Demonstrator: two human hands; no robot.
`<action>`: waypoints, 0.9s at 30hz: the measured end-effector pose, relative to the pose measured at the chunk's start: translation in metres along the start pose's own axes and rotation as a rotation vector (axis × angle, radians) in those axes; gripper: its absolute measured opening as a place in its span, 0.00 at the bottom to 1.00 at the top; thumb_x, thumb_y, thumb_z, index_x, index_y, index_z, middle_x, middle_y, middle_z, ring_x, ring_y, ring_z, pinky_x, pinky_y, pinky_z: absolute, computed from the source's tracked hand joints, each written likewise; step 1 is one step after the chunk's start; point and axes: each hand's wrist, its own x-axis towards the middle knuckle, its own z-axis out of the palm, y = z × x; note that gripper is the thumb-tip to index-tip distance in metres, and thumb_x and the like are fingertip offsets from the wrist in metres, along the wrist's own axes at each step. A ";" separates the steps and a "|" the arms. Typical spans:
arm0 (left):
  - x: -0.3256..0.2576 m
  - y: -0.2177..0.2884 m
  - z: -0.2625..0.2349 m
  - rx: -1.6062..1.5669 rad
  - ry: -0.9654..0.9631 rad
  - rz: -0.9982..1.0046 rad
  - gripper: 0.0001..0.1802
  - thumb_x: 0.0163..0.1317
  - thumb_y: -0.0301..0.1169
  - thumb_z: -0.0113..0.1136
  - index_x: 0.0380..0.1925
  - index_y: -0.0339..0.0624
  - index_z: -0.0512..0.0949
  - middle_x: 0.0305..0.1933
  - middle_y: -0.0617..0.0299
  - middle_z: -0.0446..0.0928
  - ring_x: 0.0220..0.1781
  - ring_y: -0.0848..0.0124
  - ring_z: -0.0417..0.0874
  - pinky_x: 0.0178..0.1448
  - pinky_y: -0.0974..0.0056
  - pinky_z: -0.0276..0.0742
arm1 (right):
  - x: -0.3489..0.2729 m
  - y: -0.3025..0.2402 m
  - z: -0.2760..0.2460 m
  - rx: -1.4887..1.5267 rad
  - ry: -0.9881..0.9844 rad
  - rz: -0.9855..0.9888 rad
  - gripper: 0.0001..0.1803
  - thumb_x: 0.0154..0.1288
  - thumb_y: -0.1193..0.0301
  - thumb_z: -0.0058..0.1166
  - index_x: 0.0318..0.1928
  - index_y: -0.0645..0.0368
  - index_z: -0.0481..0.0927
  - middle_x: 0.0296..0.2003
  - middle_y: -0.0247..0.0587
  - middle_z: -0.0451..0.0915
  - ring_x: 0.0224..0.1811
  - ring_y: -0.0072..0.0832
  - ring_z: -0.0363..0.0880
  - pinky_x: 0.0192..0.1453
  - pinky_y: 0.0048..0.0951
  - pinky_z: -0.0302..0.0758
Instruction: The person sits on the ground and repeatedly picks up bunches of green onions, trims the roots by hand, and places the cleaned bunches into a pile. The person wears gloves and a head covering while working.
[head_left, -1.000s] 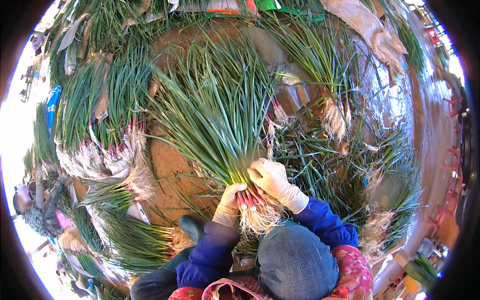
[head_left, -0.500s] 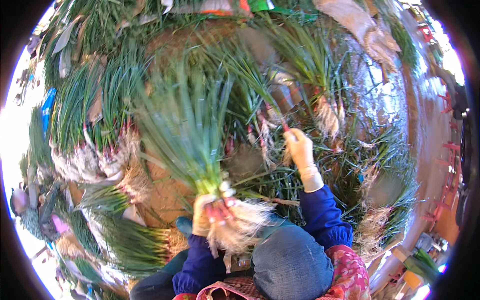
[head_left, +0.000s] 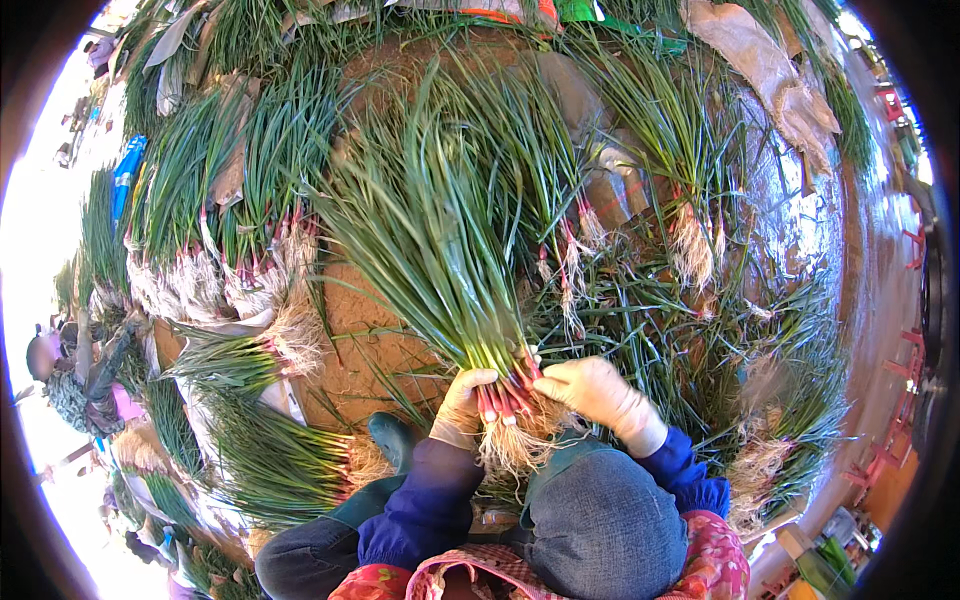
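Left rim: burnt out to white, detail lost; the strongest brightness sits here.
Shiny surface (head_left: 800, 215): white, bluish glare right of centre.
Earthen floor (head_left: 365, 305): moderate light, soft shadows.
Held onion bunch (head_left: 455, 270): well exposed, leaves slightly soft.
Right hand (head_left: 600, 395): pale and bright, outline a little blurred.
Denim cap (head_left: 605, 525): evenly lit, weave readable, bottom centre.
Right rim: edges bowed by the fisheye, small shapes indistinct, bright specks at lower right.
Corners: black outside the round image circle.
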 end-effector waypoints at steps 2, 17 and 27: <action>-0.004 0.000 -0.003 -0.001 -0.032 0.001 0.35 0.46 0.40 0.59 0.52 0.25 0.71 0.39 0.37 0.79 0.32 0.48 0.85 0.37 0.54 0.86 | 0.013 -0.001 -0.013 0.187 0.196 0.182 0.19 0.66 0.54 0.55 0.30 0.57 0.82 0.25 0.47 0.80 0.27 0.41 0.81 0.33 0.37 0.75; 0.003 -0.014 -0.008 -0.135 0.025 0.106 0.38 0.46 0.40 0.57 0.56 0.24 0.67 0.54 0.36 0.74 0.46 0.46 0.82 0.48 0.49 0.82 | 0.046 0.025 0.028 1.046 0.209 -0.075 0.09 0.69 0.68 0.53 0.43 0.61 0.77 0.27 0.30 0.73 0.27 0.18 0.72 0.29 0.19 0.69; 0.005 -0.016 -0.023 0.047 -0.018 -0.058 0.33 0.50 0.40 0.57 0.52 0.23 0.70 0.42 0.35 0.79 0.36 0.51 0.85 0.37 0.59 0.84 | 0.056 0.013 0.020 0.423 0.592 -0.129 0.14 0.62 0.60 0.60 0.38 0.59 0.79 0.25 0.42 0.80 0.28 0.34 0.81 0.35 0.31 0.76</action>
